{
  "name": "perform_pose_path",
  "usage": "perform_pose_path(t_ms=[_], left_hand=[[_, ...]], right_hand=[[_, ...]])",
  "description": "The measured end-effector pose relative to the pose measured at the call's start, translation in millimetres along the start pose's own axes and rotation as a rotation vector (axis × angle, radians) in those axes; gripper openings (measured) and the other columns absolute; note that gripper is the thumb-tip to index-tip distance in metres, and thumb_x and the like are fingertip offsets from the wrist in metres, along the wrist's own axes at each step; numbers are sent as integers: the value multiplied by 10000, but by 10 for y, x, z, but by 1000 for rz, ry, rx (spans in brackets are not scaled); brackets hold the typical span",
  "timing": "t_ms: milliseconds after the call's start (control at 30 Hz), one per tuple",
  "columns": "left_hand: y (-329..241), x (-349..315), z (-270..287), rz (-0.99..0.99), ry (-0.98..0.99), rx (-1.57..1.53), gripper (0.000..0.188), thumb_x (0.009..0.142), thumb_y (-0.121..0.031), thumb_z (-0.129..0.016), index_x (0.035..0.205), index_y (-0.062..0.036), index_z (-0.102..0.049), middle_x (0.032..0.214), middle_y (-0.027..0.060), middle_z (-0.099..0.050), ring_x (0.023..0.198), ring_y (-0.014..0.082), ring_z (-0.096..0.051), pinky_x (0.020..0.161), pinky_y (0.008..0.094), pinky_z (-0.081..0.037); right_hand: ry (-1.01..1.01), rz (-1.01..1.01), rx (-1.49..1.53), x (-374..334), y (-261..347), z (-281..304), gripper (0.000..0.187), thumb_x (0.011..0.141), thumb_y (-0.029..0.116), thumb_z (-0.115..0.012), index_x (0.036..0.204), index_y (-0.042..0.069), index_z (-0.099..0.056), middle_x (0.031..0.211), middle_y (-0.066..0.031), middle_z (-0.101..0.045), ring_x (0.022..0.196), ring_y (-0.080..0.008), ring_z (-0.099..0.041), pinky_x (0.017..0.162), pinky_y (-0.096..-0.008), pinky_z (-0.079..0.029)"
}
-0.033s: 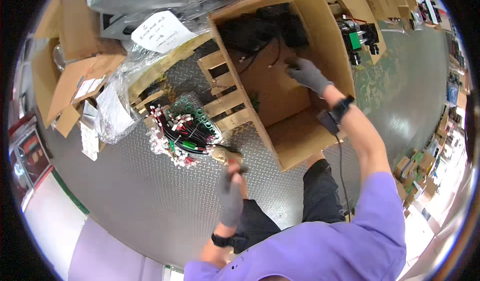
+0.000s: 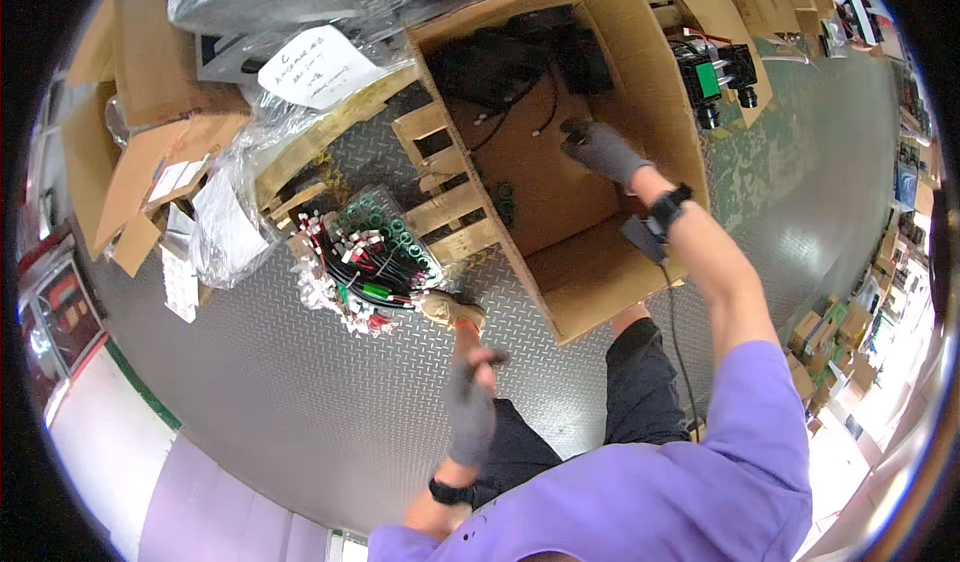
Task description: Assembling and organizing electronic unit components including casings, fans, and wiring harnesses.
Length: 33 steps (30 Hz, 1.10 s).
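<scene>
My right hand (image 2: pixel 603 151), in a grey glove, hangs over the inside of a large open cardboard box (image 2: pixel 570 320). Its fingers are loosely bent, with tips a little apart and nothing visible in them. Black items (image 2: pixel 500 67), with thin cables among them, lie at the far end of the box. By my right wrist a flat dark device (image 2: pixel 643 239) hangs with a cable running down. My left hand (image 2: pixel 472 412), also gloved, is in front of my leg, away from the box; motion blurs its fingers. A bundle of wire harnesses (image 2: pixel 375 272) lies on the floor nearby.
A wooden pallet (image 2: pixel 465 242) sits beside the box. Plastic-wrapped goods (image 2: pixel 270 2) and open cartons (image 2: pixel 165 152) stand at the far left. Black equipment with a green panel (image 2: pixel 708 80) is right of the box. My shoe (image 2: pixel 450 309) is close to the harnesses on the metal floor (image 2: pixel 270 392).
My right hand has shifted slightly left over the box, and the dark device has moved left with my arm. My left hand has moved slightly right and toward me.
</scene>
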<state>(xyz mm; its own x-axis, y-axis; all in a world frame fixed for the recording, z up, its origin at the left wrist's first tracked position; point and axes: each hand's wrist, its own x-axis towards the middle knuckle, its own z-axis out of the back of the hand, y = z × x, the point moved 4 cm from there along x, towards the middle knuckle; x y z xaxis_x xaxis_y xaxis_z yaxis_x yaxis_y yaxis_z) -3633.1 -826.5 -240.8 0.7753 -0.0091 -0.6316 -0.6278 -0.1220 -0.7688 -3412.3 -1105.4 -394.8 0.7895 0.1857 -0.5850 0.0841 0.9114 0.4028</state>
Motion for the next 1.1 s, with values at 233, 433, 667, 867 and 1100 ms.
perform_pose_path(t_ms=[233, 433, 667, 867, 1100], left_hand=[[592, -937, -389, 471, 20, -194, 217, 849, -142, -487, 978, 30, -510, 897, 88, -573, 874, 164, -535, 783, 275, -407], [729, -755, -448, 469, -62, -178, 222, 857, -109, -463, 1020, 40, -484, 938, 112, -556, 889, 176, -541, 804, 282, -410], [784, -466, -676, 554, -13, -209, 209, 852, -115, -466, 990, 39, -494, 912, 103, -560, 859, 185, -545, 812, 305, -421], [769, -362, -491, 494, -83, -120, 219, 856, -114, -444, 1004, 39, -497, 924, 115, -563, 868, 186, -548, 814, 300, -421], [769, -386, -525, 539, -69, -157, 226, 857, -123, -438, 1010, 32, -495, 922, 104, -561, 872, 178, -545, 814, 291, -417]], right_hand=[[52, 353, -104, 253, 72, -1353, 575, 723, 205, -588, 1253, 133, -378, 1264, -136, -396, 1175, -306, -350, 981, -389, -291], [16, 409, -164, 177, 382, -1705, 373, 806, 123, -447, 1177, 99, -476, 1212, -160, -446, 1121, -291, -423, 952, -393, -328], [-439, 400, 8, 432, -892, -2764, 299, 826, 144, -426, 1093, 38, -507, 1111, -194, -494, 1052, -343, -440, 928, -393, -330], [14, 418, 347, 625, 260, -2169, 311, 862, 225, -407, 1081, 27, -505, 1095, -174, -506, 1052, -308, -438, 914, -365, -340], [141, 120, 209, 499, 414, -1366, 272, 853, 169, -391, 1038, 13, -516, 1031, -164, -541, 972, -305, -500, 846, -380, -393]])
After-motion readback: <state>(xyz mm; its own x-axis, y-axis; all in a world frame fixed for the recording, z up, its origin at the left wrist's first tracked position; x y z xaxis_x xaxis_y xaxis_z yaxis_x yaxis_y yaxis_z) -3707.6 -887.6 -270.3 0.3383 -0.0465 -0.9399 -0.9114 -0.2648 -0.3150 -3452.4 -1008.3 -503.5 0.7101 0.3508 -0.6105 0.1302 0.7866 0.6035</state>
